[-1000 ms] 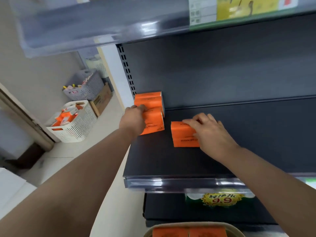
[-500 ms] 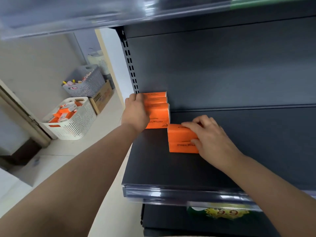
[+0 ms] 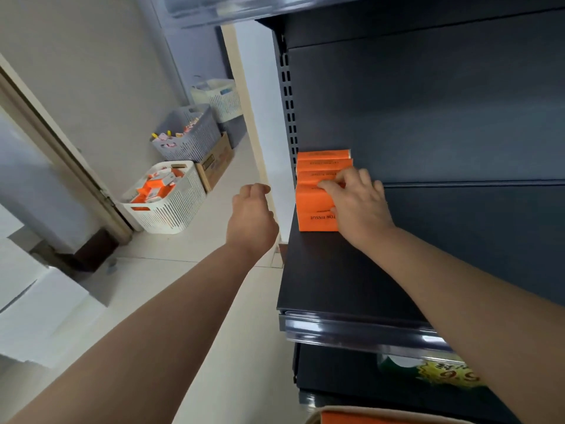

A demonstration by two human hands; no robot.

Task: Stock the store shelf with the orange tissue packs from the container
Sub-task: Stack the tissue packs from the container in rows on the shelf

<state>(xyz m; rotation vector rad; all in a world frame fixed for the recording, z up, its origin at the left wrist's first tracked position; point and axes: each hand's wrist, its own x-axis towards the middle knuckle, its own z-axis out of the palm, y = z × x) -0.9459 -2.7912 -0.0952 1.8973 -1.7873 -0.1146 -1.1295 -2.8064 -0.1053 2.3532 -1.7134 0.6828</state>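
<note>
A row of orange tissue packs (image 3: 324,166) stands on edge at the left rear corner of the dark, matte metal shelf (image 3: 336,270), a little right of the frame's centre. They are flat-sided rectangular blocks in smooth wrappers, pressed face to face, with the rearmost against the back panel beside the perforated upright (image 3: 286,96). The front pack (image 3: 315,209) shows black lettering on its face.

The right hand (image 3: 357,206) reaches in from the lower right. Its grip is closed on the front pack, with the fingers (image 3: 351,179) curled over the top edge and the palm against the pack's right end. The left hand (image 3: 252,215) hangs in the air left of the shelf edge, over the pale tiled floor (image 3: 214,255). Its grip is loose and holds nothing, the fingers lightly curled.

A glossy clear plastic rail (image 3: 351,332) runs along the shelf's front lip. Below it, at lower right, is a jagged yellow price sticker (image 3: 449,377). At the bottom edge of the frame the tan rim of the container (image 3: 313,417) shows, with an orange surface inside it.

At middle left, a white slotted plastic basket (image 3: 171,209) on the floor holds orange-and-white items. Behind it sit a cardboard box (image 3: 217,163), a grey slotted basket (image 3: 189,136) and another white one (image 3: 223,99).
</note>
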